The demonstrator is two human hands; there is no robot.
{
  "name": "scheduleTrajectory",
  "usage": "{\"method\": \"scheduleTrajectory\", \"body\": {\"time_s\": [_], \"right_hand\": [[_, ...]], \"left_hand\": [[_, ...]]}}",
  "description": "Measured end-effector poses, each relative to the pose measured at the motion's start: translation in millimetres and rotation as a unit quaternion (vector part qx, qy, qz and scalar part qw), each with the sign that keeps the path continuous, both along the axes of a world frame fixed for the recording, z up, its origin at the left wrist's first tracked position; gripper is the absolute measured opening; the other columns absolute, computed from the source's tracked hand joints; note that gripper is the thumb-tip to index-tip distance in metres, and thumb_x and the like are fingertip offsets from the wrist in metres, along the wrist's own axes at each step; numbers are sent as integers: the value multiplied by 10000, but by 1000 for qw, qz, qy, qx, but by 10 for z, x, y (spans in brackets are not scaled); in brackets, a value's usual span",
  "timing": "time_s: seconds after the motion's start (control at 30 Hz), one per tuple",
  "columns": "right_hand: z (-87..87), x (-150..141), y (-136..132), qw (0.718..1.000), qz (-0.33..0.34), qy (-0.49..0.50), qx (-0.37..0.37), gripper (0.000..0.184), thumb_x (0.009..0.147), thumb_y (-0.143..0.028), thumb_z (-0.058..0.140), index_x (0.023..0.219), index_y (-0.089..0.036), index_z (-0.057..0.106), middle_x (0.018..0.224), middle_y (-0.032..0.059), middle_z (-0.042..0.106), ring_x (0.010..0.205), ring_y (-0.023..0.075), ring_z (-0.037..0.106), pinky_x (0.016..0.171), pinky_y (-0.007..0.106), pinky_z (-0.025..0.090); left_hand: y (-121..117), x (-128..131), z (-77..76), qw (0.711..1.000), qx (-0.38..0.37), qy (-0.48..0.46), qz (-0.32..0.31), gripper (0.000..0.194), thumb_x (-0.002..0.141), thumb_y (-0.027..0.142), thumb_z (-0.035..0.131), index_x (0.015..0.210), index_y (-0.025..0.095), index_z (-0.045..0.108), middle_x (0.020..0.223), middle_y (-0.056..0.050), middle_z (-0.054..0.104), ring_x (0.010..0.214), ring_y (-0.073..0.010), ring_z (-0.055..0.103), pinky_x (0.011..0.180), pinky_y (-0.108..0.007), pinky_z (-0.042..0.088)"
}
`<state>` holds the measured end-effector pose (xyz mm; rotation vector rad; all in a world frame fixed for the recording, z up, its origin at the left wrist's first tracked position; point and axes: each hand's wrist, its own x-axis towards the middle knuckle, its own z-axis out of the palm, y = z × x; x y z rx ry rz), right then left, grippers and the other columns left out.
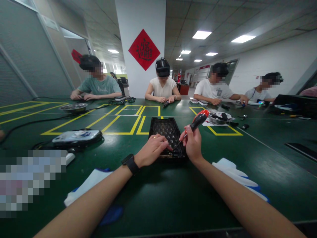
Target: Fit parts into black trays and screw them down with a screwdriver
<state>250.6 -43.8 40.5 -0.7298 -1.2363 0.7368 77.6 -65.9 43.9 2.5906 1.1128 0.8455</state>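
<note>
A black plastic casing [165, 127] with rows of small slots across its inside lies on the green table in front of me. In my right hand [193, 143] is a screwdriver [199, 119] with a red and black handle, held at a slant with its shaft pointing down into the near part of the casing. My left hand [156, 148], a dark watch on its wrist, reaches over the casing's near left side. Its fingers are bent together by the screwdriver's tip, and whatever they pinch is too small to make out.
White and blue gloves [235, 173] lie at right, another glove [90, 185] under my left forearm. A phone [79, 136] with cables sits left. Metal bowls [219, 117] stand farther off. Several people in headsets sit across the table [247, 142], which has yellow tape lines.
</note>
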Motion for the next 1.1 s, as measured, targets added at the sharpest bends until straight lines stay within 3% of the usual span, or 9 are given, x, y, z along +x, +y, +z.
{"method": "scheduleTrajectory", "body": {"time_s": [0.13, 0.23, 0.4, 0.53, 0.7, 0.87, 1.1], "right_hand": [[15, 11, 5, 1000, 14, -2, -8, 284, 841, -466, 436, 882, -185, 444, 484, -68, 527, 330, 45, 361, 343, 159, 257], [14, 20, 18, 999, 29, -15, -18, 296, 831, -469, 454, 919, -187, 433, 475, -71, 539, 302, 43, 352, 322, 153, 249], [9, 14, 33, 999, 45, -5, -14, 272, 848, -458, 430, 919, -195, 427, 488, -71, 544, 301, 41, 354, 318, 149, 252], [24, 14, 24, 998, 58, 10, -2, 276, 857, -464, 406, 934, -200, 426, 500, -76, 528, 323, 42, 364, 339, 150, 267], [50, 12, 54, 992, 120, 22, -19, 303, 850, -443, 420, 1020, -194, 461, 580, -57, 549, 375, 41, 378, 379, 160, 298], [-6, -13, 141, 979, 200, 3, -44, 334, 806, -366, 517, 1075, -168, 520, 737, -16, 582, 455, 33, 419, 453, 179, 369], [-52, -16, 128, 979, 202, -5, -40, 365, 803, -344, 535, 1131, -189, 491, 738, -12, 597, 461, 38, 432, 455, 180, 362]], "left_hand": [[100, -6, 69, 997, -5, -73, 37, 433, 905, 405, 293, 900, 193, 671, 883, -40, 596, 874, -159, 500, 855, -318, 364], [226, 35, 109, 995, -41, -78, 50, 336, 863, 396, 414, 899, 172, 662, 868, -41, 605, 824, -154, 529, 785, -289, 406], [335, 187, 119, 997, -63, -46, -8, 240, 811, 356, 521, 853, 163, 657, 808, -29, 622, 779, -140, 539, 732, -252, 414], [305, 314, 66, 991, -91, -88, -32, 229, 731, 361, 624, 802, 145, 652, 735, -17, 631, 700, -127, 552, 658, -223, 416], [232, 333, -28, 981, -108, -162, -6, 226, 763, 328, 588, 840, 137, 681, 768, -27, 675, 704, -140, 586, 655, -221, 426], [200, 231, -81, 978, -115, -175, 2, 252, 785, 331, 558, 882, 137, 685, 792, -29, 680, 707, -142, 589, 670, -227, 431], [191, 194, -130, 976, -128, -173, 28, 260, 715, 378, 627, 782, 131, 671, 668, -19, 650, 576, -105, 538, 548, -202, 394]]}}
